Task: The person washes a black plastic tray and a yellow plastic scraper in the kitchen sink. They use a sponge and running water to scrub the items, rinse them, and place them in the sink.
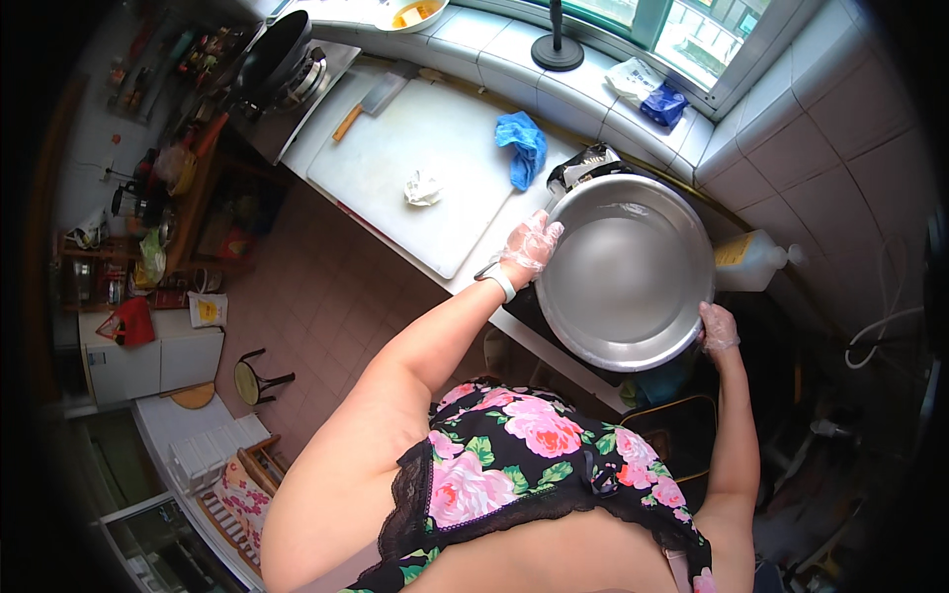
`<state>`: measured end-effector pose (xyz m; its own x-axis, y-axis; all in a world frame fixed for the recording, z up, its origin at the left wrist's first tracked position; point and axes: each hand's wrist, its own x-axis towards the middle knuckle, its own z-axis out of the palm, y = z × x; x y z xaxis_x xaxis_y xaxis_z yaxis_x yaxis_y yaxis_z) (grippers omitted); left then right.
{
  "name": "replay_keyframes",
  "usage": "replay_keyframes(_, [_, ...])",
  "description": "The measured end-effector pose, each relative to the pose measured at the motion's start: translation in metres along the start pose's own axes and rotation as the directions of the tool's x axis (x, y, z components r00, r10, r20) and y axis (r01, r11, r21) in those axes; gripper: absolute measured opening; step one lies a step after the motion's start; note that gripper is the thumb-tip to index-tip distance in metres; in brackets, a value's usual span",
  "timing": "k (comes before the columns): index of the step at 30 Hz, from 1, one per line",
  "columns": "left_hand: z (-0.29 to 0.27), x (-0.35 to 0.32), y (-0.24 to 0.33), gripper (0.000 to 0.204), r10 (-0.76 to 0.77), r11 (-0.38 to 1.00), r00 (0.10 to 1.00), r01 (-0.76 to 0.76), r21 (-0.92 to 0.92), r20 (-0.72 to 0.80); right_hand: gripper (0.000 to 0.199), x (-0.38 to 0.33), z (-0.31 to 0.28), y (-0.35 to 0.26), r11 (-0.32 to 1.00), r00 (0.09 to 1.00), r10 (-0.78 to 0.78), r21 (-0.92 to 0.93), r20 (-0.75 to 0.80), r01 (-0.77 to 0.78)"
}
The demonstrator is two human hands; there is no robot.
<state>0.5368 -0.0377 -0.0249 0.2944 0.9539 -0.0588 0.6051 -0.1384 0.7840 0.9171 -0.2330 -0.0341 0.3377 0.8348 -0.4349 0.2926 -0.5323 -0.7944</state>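
Observation:
A wide, round stainless steel basin is held between my two hands at the right end of the counter. My left hand, in a clear plastic glove, is closed on its left rim. On the lower right rim my right hand, gloved the same way, is closed too. The basin's inside looks smooth and grey; whether it holds a little water I cannot tell. Behind it, partly covered, lies a black package. A white plastic jug with a yellow label is beside the basin's right side.
On the white cutting board lie a cleaver, a crumpled white wad and, at its right edge, a blue cloth. A black wok sits on the stove. Along the sill are a dark stand and plastic packets.

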Motion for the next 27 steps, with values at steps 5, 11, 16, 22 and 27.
replay_keyframes(5, [-0.022,-0.011,-0.010,0.029,0.072,0.993,0.975,-0.089,-0.072,-0.212,0.045,-0.004,0.006,-0.058,0.993,0.996,-0.077,-0.082,0.039,0.080])
replay_keyframes(11, [-0.113,-0.005,-0.021,0.031,0.013,0.994,0.989,-0.028,-0.102,-0.150,0.046,0.005,0.044,-0.146,0.980,0.975,-0.162,-0.094,0.149,0.177])
replay_keyframes(16, [-0.195,0.021,-0.077,0.031,0.009,0.995,0.973,-0.030,-0.092,-0.230,0.049,0.034,0.119,-0.217,0.988,0.972,-0.123,-0.070,0.201,0.139])
replay_keyframes(22, [-0.291,0.074,-0.133,0.028,0.015,1.000,0.969,-0.015,-0.001,-0.246,0.047,0.091,0.224,-0.271,0.987,0.969,-0.120,0.134,0.215,0.093])
replay_keyframes(27, [-0.344,0.145,-0.216,0.031,0.118,0.983,0.932,-0.061,0.173,-0.343,0.049,0.162,0.303,-0.319,0.972,0.955,-0.180,-0.105,0.234,0.209])
